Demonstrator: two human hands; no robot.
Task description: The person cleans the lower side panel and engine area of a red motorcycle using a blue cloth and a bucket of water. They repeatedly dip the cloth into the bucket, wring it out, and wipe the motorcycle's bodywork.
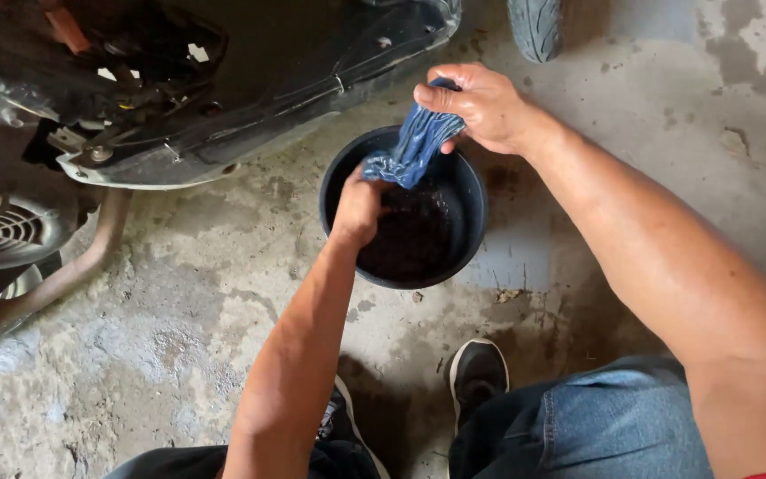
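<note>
My right hand (482, 105) grips the upper end of the blue rag (414, 147) and my left hand (358, 208) its lower end, its long axis slanting down-left over the black basin (476, 208) on the floor (179, 310).

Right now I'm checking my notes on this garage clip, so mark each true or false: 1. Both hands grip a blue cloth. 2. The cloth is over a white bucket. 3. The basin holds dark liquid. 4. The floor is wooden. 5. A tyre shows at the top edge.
1. True: the left hand and right hand grip the twisted blue cloth.
2. False: it hangs over a round black plastic basin.
3. True: dark liquid sits inside.
4. False: it is stained grey concrete floor.
5. True: a black rubber tyre shows there.
</note>
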